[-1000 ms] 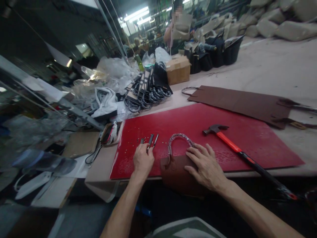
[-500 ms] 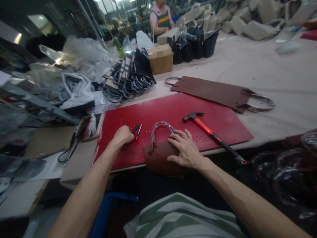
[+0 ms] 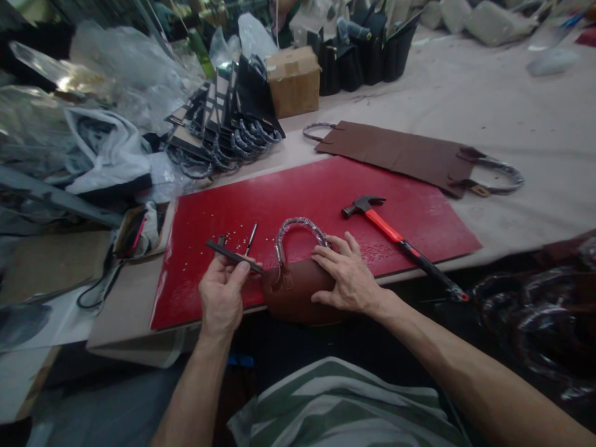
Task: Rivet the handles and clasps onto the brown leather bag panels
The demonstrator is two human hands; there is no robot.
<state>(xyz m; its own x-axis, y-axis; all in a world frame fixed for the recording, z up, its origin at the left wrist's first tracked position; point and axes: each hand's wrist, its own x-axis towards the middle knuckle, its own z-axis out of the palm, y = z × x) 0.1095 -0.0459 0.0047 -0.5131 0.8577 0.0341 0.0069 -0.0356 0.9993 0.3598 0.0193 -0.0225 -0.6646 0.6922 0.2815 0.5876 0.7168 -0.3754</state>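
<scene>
My left hand (image 3: 221, 292) pinches a thin dark metal tool (image 3: 231, 255) between thumb and fingers, just above the near left part of the red mat (image 3: 302, 198). A second slim dark tool (image 3: 251, 238) lies on the mat beside it, among small scattered studs. My right hand (image 3: 347, 276) lies flat, fingers spread, on a brown leather bag piece (image 3: 293, 295) that hangs over the table's near edge. The bag piece's plastic-wrapped handle (image 3: 298, 226) arches up on the mat between my hands.
A hammer (image 3: 395, 239) with an orange and black handle lies on the mat to the right. Behind it a flat brown bag panel (image 3: 400, 152) with handles. Further back stand black bags (image 3: 233, 133), a cardboard box (image 3: 294, 81) and plastic wrapping (image 3: 93, 93).
My left hand has picked a thin dark tool off the red mat and lifted it toward me. The right hand has stayed on the brown bag piece. The view tilted down.
</scene>
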